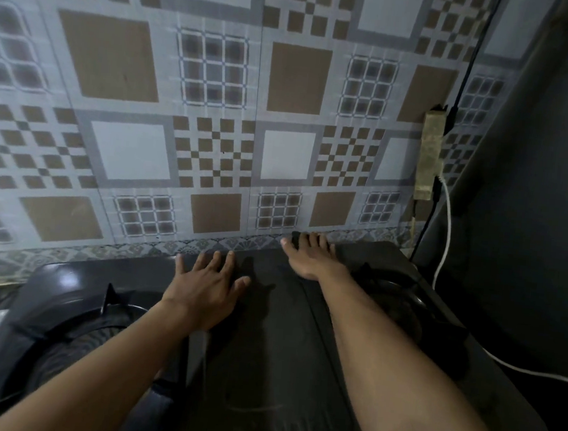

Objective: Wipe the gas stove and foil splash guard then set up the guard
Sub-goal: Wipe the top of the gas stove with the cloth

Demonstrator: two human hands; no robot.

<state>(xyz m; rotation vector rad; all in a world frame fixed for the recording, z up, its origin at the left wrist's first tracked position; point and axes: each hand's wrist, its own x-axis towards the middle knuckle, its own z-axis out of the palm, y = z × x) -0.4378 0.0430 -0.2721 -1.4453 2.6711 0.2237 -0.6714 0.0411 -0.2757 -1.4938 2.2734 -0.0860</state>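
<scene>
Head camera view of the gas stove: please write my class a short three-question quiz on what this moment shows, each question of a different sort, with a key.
1. True or false: the left hand lies flat, fingers spread, on the dark stove top.
2. Multiple choice: the right hand reaches to (A) the stove's front edge, (B) its back edge by the tiled wall, (C) the white cable.
3. Fill in: the power strip is fixed to the wall on the ____ side of the view.

Key: 1 true; 2 B; 3 right.
</scene>
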